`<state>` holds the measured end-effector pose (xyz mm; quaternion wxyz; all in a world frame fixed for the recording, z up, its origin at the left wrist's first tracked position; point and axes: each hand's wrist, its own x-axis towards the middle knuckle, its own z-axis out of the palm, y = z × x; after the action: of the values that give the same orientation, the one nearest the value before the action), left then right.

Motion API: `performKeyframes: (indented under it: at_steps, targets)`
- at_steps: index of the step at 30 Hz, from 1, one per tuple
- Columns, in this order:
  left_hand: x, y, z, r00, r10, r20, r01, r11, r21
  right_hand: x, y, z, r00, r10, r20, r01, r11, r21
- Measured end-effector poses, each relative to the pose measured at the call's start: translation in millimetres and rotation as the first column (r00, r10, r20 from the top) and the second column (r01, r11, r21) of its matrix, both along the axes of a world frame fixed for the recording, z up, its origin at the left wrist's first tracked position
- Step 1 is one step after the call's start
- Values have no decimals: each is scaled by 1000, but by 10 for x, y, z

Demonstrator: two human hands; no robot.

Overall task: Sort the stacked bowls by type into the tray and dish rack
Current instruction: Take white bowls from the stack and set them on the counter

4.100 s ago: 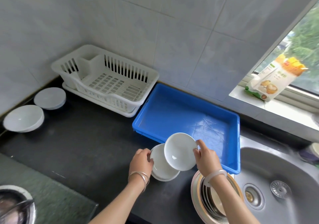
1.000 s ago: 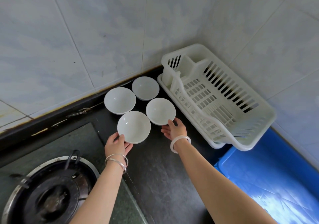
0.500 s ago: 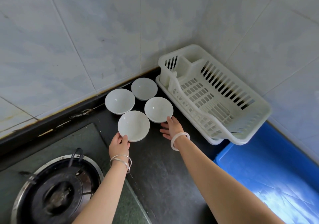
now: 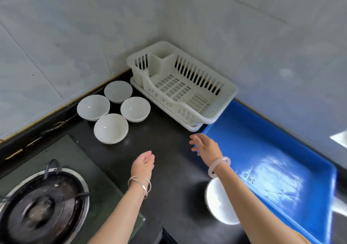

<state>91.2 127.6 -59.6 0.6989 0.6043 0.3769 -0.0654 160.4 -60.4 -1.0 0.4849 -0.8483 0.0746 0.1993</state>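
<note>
Stacked bowls on bench under right forearm, beside blue tray. Left hand, right hand loose-fingered, holding nothing. Burner left of left forearm. Ahead: four white bowls on bench beside dish rack.

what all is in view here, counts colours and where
bowls: four, white, on the counter, left of the dish rack
dish rack: one, white, in the wall corner
tray: one, blue, right of the rack
white crockery: count unclear, blurred, beside the tray, partly under the right forearm
burner: one, dark, lower left
counter: one, black
left hand: empty, silver bangles
right hand: empty, white bangle
</note>
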Motion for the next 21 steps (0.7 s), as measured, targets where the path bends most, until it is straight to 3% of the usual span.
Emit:
performKeyframes:
  at_steps: [3, 9, 13, 21]
  targets:
    - [-87, -460, 104, 956, -293, 6, 291, 952, 91, -343, -535, -15, 999, -29, 23, 34, 973, -228]
    - [-295, -1215, 168, 747, -660, -78, 646, 694, 317, -956, -1264, -159, 999, -38, 1, 30, 772, -635]
    - [-435, -1436, 92, 663, -738, -130, 725, 588, 358, -1203, -1423, -247, 991, -71, -115, -27, 729, -684]
    - [-583, -1475, -3, 692, -712, -123, 692, 604, 395, -1260, -1359, -304, 991, -20, -129, -81, 677, -732]
